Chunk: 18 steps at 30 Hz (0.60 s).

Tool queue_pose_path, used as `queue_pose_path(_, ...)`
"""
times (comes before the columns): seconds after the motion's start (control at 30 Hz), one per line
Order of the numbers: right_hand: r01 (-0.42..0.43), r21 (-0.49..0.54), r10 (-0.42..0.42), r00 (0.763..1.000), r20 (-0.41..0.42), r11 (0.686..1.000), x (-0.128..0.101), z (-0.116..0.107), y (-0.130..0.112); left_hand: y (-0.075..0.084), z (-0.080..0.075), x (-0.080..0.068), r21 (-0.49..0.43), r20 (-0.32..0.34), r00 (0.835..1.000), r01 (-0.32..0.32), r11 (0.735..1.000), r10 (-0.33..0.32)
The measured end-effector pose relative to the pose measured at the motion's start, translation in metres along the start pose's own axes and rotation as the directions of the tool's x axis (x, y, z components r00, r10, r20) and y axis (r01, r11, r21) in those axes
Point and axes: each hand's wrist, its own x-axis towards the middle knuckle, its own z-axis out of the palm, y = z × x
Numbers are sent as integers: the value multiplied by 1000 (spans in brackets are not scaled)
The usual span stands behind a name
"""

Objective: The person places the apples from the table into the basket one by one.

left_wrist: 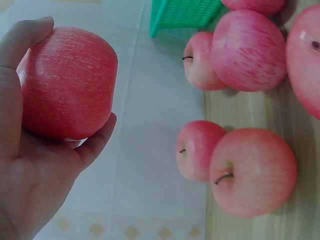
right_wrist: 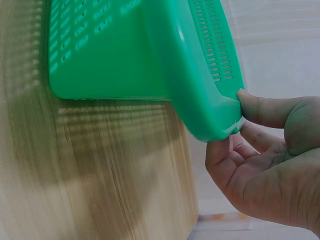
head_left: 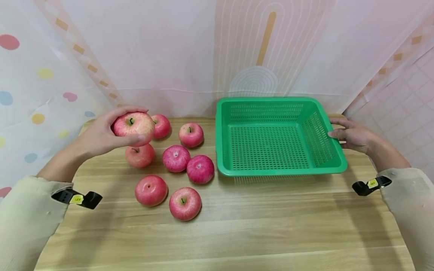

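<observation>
My left hand (head_left: 105, 133) holds a red-and-yellow apple (head_left: 137, 126) up above the table's left side, thumb on one side and fingers curled round the other. In the left wrist view the same apple (left_wrist: 70, 82) shows its red side, raised away from the other apples. Under and beside it lie a pinkish apple (head_left: 139, 156) and another red apple (head_left: 161, 126). At the right, my right hand (head_left: 356, 137) pinches the right rim of a green plastic basket (head_left: 285, 172). The right wrist view shows thumb and fingers on either side of the basket rim (right_wrist: 200, 115). No fruit shows inside the basket.
More apples lie left of the basket: one at the back (head_left: 191, 134), two deep-pink ones (head_left: 176, 158) side by side, and two nearer the front (head_left: 185, 204). The wooden table (head_left: 271, 226) ends at a patterned curtain (head_left: 169, 49) behind.
</observation>
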Motion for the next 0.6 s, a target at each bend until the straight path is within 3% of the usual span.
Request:
queue_pose_path(0.4,-2,-2,2,1000,0,1000,0,0,0,22,7,35,13,64,993,-105,994,104)
queue_pose_path(0.6,-1,2,1,1000,-2,1000,0,0,-1,31,13,54,-17,98,987,-127,992,128)
